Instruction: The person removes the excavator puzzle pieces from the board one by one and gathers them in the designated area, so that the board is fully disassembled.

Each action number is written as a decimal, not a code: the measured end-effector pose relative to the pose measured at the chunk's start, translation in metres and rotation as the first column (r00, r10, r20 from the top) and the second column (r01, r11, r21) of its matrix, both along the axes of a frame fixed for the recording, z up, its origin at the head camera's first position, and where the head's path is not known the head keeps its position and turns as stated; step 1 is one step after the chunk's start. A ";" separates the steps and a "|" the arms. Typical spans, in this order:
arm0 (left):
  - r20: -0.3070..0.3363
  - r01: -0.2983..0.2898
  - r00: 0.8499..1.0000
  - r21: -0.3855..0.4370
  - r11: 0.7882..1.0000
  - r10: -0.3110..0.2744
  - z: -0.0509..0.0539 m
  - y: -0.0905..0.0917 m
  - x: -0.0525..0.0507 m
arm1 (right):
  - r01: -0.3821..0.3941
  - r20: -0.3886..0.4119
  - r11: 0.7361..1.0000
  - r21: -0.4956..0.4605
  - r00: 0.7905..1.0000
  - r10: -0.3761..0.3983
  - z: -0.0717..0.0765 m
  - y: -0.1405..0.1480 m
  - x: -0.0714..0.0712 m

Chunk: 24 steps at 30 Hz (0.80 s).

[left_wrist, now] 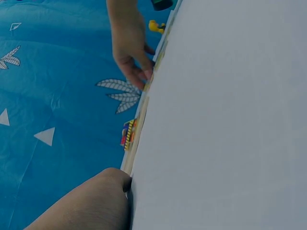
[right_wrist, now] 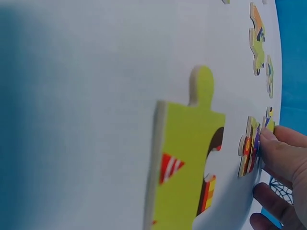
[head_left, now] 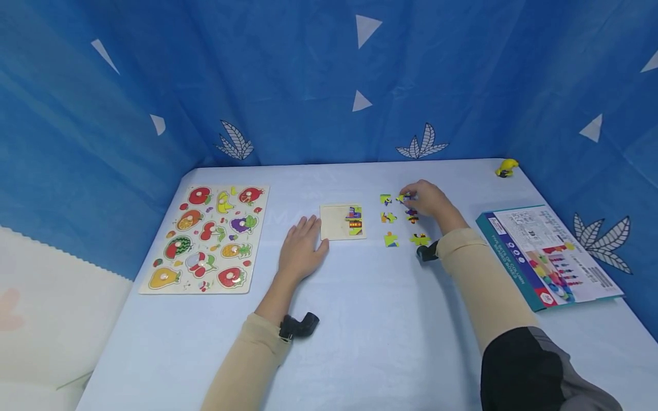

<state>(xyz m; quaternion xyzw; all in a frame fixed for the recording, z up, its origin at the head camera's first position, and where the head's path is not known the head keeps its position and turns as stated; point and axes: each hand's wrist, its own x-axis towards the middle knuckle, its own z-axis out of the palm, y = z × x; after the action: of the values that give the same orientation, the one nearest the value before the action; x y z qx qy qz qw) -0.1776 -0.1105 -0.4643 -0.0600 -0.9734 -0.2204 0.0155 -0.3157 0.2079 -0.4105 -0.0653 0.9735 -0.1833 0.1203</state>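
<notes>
A small wooden puzzle board lies in the middle of the table, with joined colourful pieces along its right side. My left hand rests flat beside it, fingers stretched out and fingertips at the board's left edge. To the right, my right hand pinches a yellow-green puzzle piece between thumb and finger, low at the tabletop. Just nearer than that hand lies a purple and red piece. A larger-looking yellow-green piece lies close to the right wrist camera. More loose pieces lie to the left.
A fruit puzzle board lies at the left of the table. On the right side is a teal-edged box, with a small yellow toy at the far right corner. Blue curtain hangs behind the table's back edge.
</notes>
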 end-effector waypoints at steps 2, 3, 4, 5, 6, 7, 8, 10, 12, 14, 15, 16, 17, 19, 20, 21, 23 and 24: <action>-0.002 0.002 1.000 0.002 1.000 -0.002 0.001 0.000 0.000 | -0.003 0.007 1.000 0.007 1.000 0.003 0.000 0.000 0.000; -0.001 0.002 1.000 0.003 1.000 -0.002 0.001 0.000 0.000 | -0.002 0.008 1.000 0.010 1.000 0.002 0.000 0.000 0.000; 0.000 0.002 1.000 0.003 1.000 -0.002 0.001 0.000 0.000 | 0.000 0.011 1.000 0.013 1.000 0.000 0.000 0.000 0.000; 0.001 0.002 1.000 0.003 1.000 -0.002 0.001 0.000 0.000 | -0.002 0.013 1.000 0.015 1.000 0.001 0.000 0.000 0.000; 0.002 0.002 1.000 0.002 1.000 -0.002 0.001 0.000 0.000 | -0.005 0.013 1.000 0.018 1.000 0.004 0.000 0.000 0.001; 0.003 0.002 1.000 0.002 1.000 -0.002 0.001 0.000 0.000 | -0.004 0.012 1.000 0.018 1.000 0.004 0.000 0.000 0.001; 0.004 0.002 1.000 0.001 1.000 -0.002 0.001 0.000 0.001 | -0.009 0.011 1.000 0.019 1.000 0.008 -0.001 0.000 0.001; 0.003 0.002 1.000 0.001 1.000 -0.002 0.001 0.000 0.001 | -0.015 0.008 1.000 0.023 1.000 0.014 -0.001 0.000 0.001; 0.004 0.003 1.000 0.001 1.000 -0.003 0.001 0.000 0.001 | -0.011 0.006 1.000 0.020 1.000 0.011 -0.002 0.001 0.002; 0.004 0.002 1.000 0.001 1.000 -0.002 0.001 0.000 0.001 | 0.001 0.001 1.000 0.018 1.000 -0.001 -0.001 0.000 0.003; 0.003 0.003 1.000 0.002 1.000 -0.003 0.001 0.000 0.001 | 0.006 -0.003 1.000 0.012 1.000 -0.006 -0.001 0.000 0.004; 0.002 0.002 1.000 0.002 1.000 -0.002 0.001 0.000 0.001 | 0.008 -0.012 1.000 0.005 1.000 -0.008 0.001 -0.001 0.005; 0.002 0.002 1.000 0.002 1.000 -0.002 0.001 0.001 0.002 | 0.010 -0.021 1.000 -0.004 1.000 -0.010 0.002 -0.003 0.006; -0.002 0.001 1.000 0.004 1.000 -0.001 0.001 0.001 0.002 | -0.003 -0.041 1.000 -0.019 0.999 0.002 0.006 -0.008 0.008; -0.003 0.000 1.000 0.006 1.000 0.000 0.001 0.000 0.001 | -0.013 -0.050 0.999 -0.033 0.999 0.011 0.008 -0.011 0.010; -0.004 0.000 1.000 0.007 1.000 0.000 0.001 0.000 0.001 | -0.023 -0.057 0.999 -0.042 0.998 0.021 0.010 -0.015 0.011; -0.001 -0.002 1.000 0.006 1.000 0.002 0.001 0.000 0.001 | -0.045 -0.065 0.998 -0.054 0.997 0.042 0.015 -0.024 0.014; -0.001 -0.002 1.000 0.007 1.000 0.002 0.001 0.000 0.001 | -0.059 -0.065 0.996 -0.061 0.996 0.055 0.017 -0.030 0.016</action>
<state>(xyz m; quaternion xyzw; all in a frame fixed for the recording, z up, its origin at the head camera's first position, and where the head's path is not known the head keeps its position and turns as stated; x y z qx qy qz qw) -0.1766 -0.1101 -0.4631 -0.0593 -0.9727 -0.2238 0.0166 -0.2995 0.1784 -0.3932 -0.1028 0.9683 -0.2082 0.0922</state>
